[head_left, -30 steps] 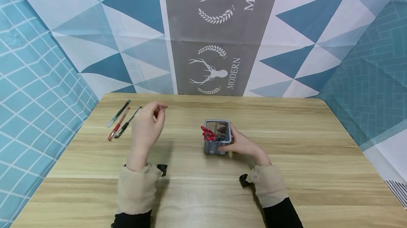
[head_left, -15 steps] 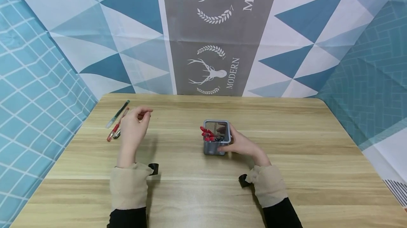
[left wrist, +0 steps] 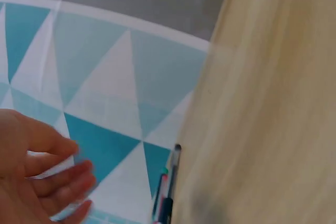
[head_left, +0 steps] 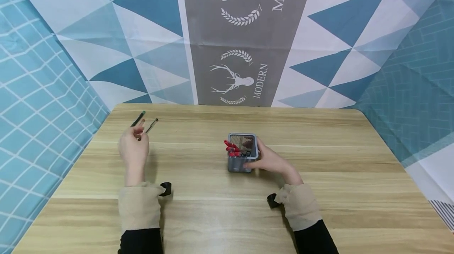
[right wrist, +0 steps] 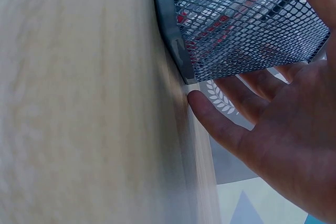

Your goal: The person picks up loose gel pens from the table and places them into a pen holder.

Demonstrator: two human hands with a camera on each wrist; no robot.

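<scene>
In the head view my left hand [head_left: 134,147] is over three pens at the table's far left, covering most of them. A dark pen with a green end [head_left: 138,118] and a black clear-barrelled pen [head_left: 152,125] stick out past the fingers; the red pen is mostly hidden. The left wrist view has this hand [left wrist: 44,174] with loosely bent fingers and nothing in them, apart from the black pen [left wrist: 170,192]. My right hand [head_left: 271,159] grips a grey mesh pen holder [head_left: 238,164] standing upright, thumb at the front and fingers behind. Several red-capped pens [head_left: 232,150] lean inside it.
The wooden table [head_left: 220,214] runs back to a patterned cloth backdrop [head_left: 156,49]. Blue cloth walls [head_left: 46,100] close off both sides. A black wrist strap end [head_left: 165,189] juts out from the left cuff.
My left hand has moved left, from beside the three pens to over them. My right hand keeps its grip on the pen holder, which stays in place.
</scene>
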